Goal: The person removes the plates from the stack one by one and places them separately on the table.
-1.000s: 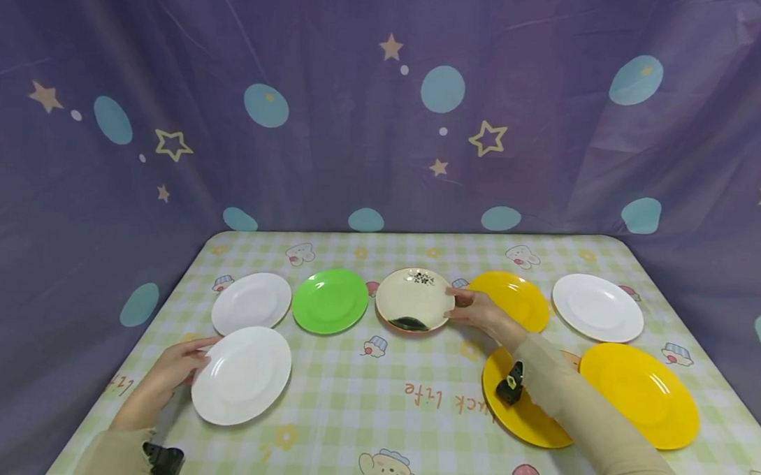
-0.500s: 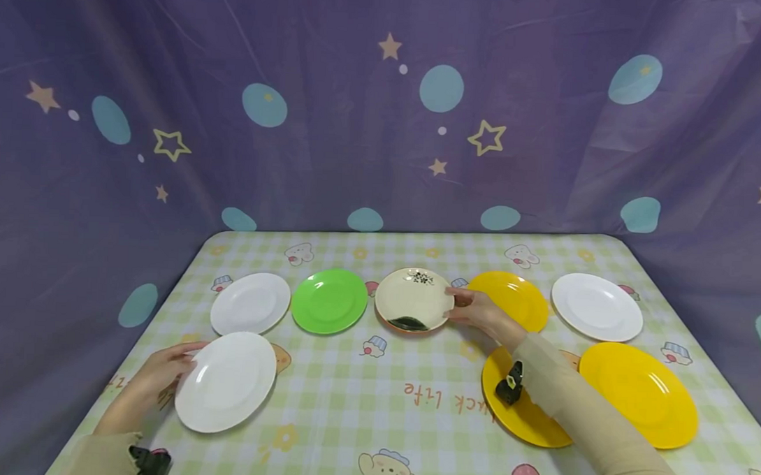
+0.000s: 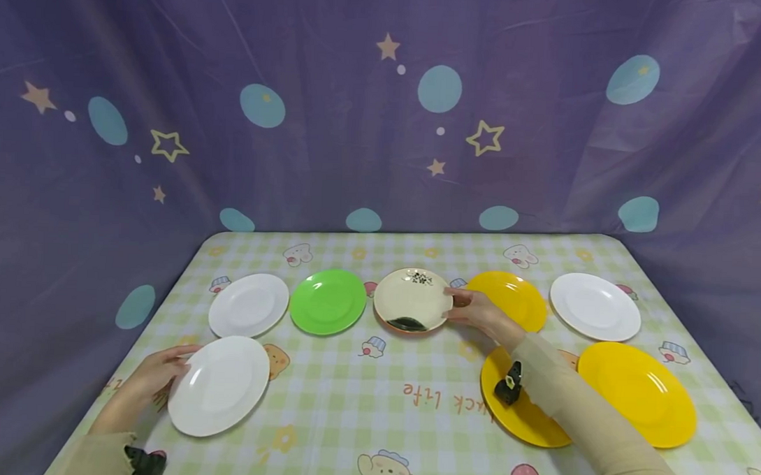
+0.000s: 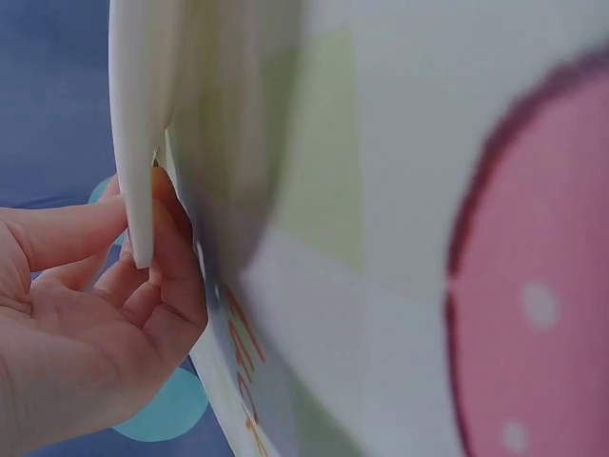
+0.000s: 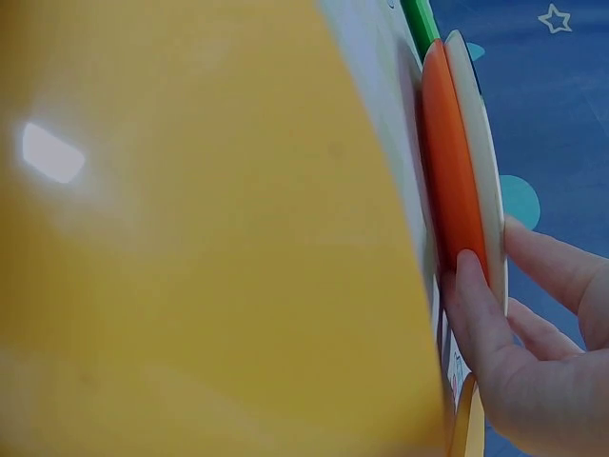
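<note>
My left hand (image 3: pixel 157 378) grips the left rim of a white plate (image 3: pixel 219 386) at the front left. In the left wrist view the thumb lies on the plate's face and curled fingers reach behind it; a gap shows between plate and tablecloth. My right hand (image 3: pixel 483 314) pinches the right rim of a cream plate (image 3: pixel 412 299) with a dark green patch and small dark flecks. The right wrist view shows an orange plate (image 5: pixel 449 157) right under the cream one, fingers spanning both rims. A green plate (image 3: pixel 328 301) lies left of the cream plate.
Another white plate (image 3: pixel 249 305) lies behind the held one. Yellow plates lie behind the right hand (image 3: pixel 511 291), under the right forearm (image 3: pixel 500 409) and at the front right (image 3: pixel 639 397). One more white plate (image 3: pixel 595 306) sits back right on the checked tablecloth (image 3: pixel 343 418).
My left hand has moved left and toward the front edge with the white plate, baring a printed figure on the cloth. The right hand and cream plate stay in place.
</note>
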Tool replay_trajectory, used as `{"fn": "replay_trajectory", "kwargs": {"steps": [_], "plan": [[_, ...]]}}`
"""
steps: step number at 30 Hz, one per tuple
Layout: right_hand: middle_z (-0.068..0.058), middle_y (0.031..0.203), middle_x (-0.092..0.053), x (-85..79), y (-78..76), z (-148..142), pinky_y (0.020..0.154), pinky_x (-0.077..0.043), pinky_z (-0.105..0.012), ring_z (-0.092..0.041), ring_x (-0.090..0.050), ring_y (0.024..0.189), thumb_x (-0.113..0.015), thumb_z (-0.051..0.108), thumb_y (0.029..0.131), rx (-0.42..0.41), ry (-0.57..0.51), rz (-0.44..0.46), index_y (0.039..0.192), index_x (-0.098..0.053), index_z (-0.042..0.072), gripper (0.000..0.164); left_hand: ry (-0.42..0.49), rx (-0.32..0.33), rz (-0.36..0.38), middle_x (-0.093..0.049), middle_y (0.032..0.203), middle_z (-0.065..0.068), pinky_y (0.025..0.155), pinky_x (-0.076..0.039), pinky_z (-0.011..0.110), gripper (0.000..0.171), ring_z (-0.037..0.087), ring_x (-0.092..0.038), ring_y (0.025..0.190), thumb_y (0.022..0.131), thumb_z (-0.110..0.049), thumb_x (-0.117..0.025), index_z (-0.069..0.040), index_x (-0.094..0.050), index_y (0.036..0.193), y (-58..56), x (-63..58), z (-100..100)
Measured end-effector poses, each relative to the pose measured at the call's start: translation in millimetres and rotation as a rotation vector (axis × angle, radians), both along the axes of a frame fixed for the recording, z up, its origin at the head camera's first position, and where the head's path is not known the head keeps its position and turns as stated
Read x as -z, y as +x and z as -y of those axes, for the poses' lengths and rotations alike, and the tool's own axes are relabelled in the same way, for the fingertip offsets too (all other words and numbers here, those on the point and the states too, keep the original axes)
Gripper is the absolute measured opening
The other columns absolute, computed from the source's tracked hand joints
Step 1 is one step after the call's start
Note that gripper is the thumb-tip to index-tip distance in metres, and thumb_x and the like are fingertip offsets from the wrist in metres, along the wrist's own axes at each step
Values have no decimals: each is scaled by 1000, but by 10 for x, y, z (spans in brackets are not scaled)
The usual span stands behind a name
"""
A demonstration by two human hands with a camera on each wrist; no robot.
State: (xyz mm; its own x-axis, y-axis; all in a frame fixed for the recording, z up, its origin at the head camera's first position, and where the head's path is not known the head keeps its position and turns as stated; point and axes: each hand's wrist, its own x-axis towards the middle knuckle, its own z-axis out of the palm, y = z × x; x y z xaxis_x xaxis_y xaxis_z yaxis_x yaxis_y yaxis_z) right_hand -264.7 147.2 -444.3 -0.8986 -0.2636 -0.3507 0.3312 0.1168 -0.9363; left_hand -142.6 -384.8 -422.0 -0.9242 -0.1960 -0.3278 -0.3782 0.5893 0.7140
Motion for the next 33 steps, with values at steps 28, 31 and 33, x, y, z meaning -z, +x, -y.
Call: {"fn": "replay_trajectory", "kwargs": {"steps": [28, 31, 33], "plan": [[-26, 133, -34, 3, 16, 8, 79, -51, -27, -14, -55, 89, -58, -4, 81, -19, 27, -20, 134, -34, -2, 58, 20, 15, 30, -31, 130, 33, 62, -47, 21, 44, 1, -50, 76, 84, -11, -54, 8, -45, 123, -4, 30, 58], [-27, 133, -35, -3, 20, 7, 79, -51, -27, -13, -55, 88, -58, -4, 81, -27, 27, -26, 134, -34, -2, 58, 40, -20, 37, -37, 128, 30, 63, -48, 24, 53, 6, -54, 78, 85, -19, -56, 6, -40, 128, -11, 24, 49], [-26, 133, -34, -7, 22, 6, 79, -51, -27, -13, -55, 89, -58, -5, 81, -30, 22, -26, 134, -33, -1, 59, 49, -46, 19, -43, 124, 27, 65, -48, 27, 58, 10, -55, 82, 85, -25, -57, 4, -37, 131, -20, 24, 40]]}}
